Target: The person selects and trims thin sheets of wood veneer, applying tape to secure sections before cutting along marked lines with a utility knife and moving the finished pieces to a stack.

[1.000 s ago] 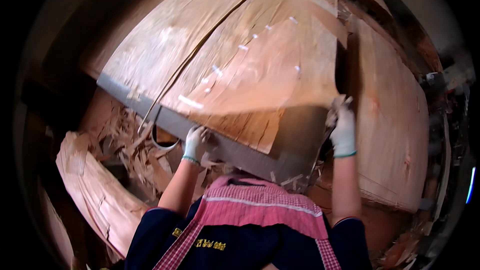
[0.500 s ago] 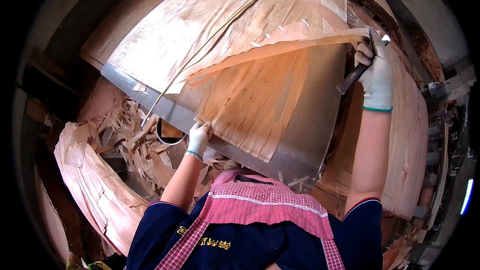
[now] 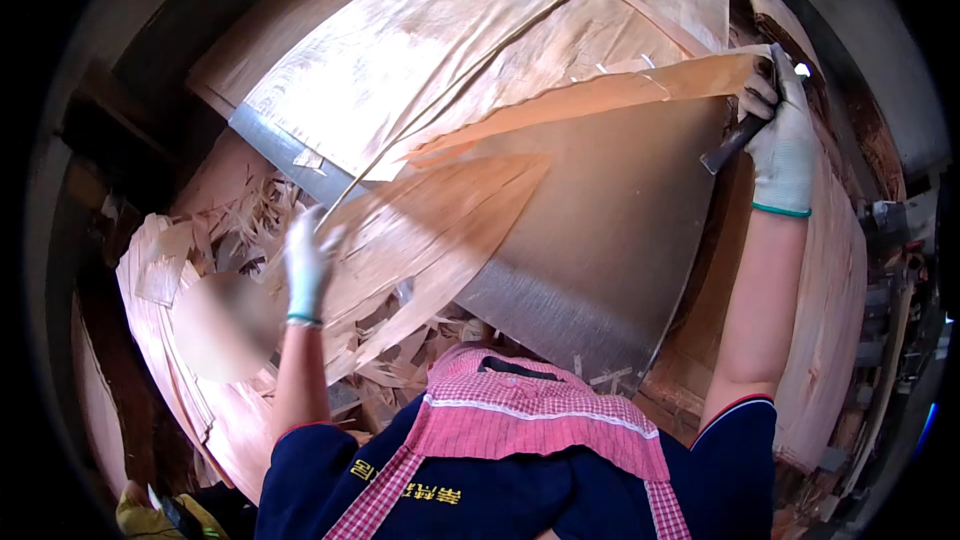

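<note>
At the left edge of the table my left hand (image 3: 310,265), in a white knit glove, is closed on a loose veneer sheet (image 3: 450,210); motion blurs its fingers. That sheet hangs partly over the table edge. On the far right my gloved right hand (image 3: 778,130) grips a dark, flat hand tool (image 3: 733,144) together with the end of a long veneer strip (image 3: 600,100). The strip is lifted and slants down to the left. Beneath lies a big pale veneer sheet (image 3: 350,70) on the grey metal tabletop (image 3: 610,230).
A thin stick or cord (image 3: 400,135) crosses the big sheet. Veneer scraps (image 3: 400,365) heap below the table's left edge, beside stacked veneer (image 3: 150,270). More stacked veneer (image 3: 830,330) stands at the right. Something yellow and dark (image 3: 150,518) shows at the lower left.
My left hand has moved left and up, dragging the loose veneer sheet off much of the tabletop and baring the metal. My right hand still holds the strip and tool.
</note>
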Demonstrator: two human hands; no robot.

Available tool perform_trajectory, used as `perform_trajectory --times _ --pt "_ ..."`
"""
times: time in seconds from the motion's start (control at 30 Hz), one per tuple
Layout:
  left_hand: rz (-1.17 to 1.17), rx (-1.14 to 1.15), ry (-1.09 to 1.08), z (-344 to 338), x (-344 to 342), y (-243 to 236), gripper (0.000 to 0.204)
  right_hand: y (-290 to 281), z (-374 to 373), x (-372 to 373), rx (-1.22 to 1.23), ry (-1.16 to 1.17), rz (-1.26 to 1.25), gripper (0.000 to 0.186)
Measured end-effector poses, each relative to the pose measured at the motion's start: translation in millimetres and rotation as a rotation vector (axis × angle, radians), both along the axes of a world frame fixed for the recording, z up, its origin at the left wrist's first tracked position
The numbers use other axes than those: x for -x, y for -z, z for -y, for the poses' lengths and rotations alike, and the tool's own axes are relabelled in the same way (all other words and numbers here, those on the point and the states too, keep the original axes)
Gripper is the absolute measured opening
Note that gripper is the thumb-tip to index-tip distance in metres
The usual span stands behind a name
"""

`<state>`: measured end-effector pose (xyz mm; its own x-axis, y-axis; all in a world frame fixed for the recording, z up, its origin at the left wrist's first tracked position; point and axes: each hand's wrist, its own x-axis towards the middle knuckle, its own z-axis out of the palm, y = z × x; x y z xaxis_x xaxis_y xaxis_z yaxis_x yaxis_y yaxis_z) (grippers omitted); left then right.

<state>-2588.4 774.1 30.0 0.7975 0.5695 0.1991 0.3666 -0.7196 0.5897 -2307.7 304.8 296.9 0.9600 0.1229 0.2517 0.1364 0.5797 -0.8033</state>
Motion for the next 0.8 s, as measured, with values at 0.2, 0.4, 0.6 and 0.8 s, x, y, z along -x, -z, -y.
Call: perform_trajectory --times 0.2,0.4,0.6,0.8 --pt "0.269 1.322 -0.023 100 -135 20 0.028 -2 -2 7 -0.057 -0.039 -0.092 0.012" --pt "0.295 1.177 -0.021 97 -103 82 0.007 7 10 33 0.002 0.085 -0.089 0.010" --pt "-0.193 0.723 -0.108 -17 52 124 0.024 54 58 104 0.285 0.233 -0.214 0.014" --pt "-0.083 0.608 -0.218 -88 80 89 0.015 121 117 169 0.339 0.357 -0.511 0.015"
